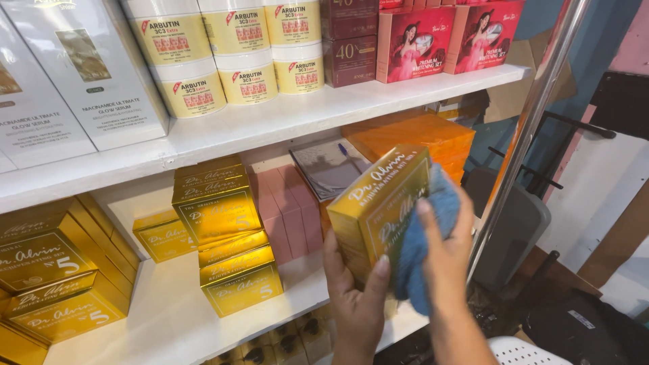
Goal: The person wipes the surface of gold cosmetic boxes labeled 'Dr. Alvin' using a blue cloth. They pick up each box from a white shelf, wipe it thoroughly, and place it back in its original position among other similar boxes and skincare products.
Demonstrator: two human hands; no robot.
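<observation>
My left hand (355, 297) grips a gold box (378, 203) from below, holding it tilted in front of the lower shelf. My right hand (443, 247) presses a blue cloth (419, 253) against the box's right face. Both hands are at the centre right of the head view. A stack of similar gold boxes (226, 230) stands on the lower white shelf (169, 318) just left of my hands.
More gold boxes (47, 270) fill the shelf's left end. Pink boxes (287, 209) and orange packs (419, 135) sit behind. The upper shelf (270, 122) carries cream jars (236, 54), white cartons (88, 67) and red boxes (446, 37). A metal pole (534, 115) rises at right.
</observation>
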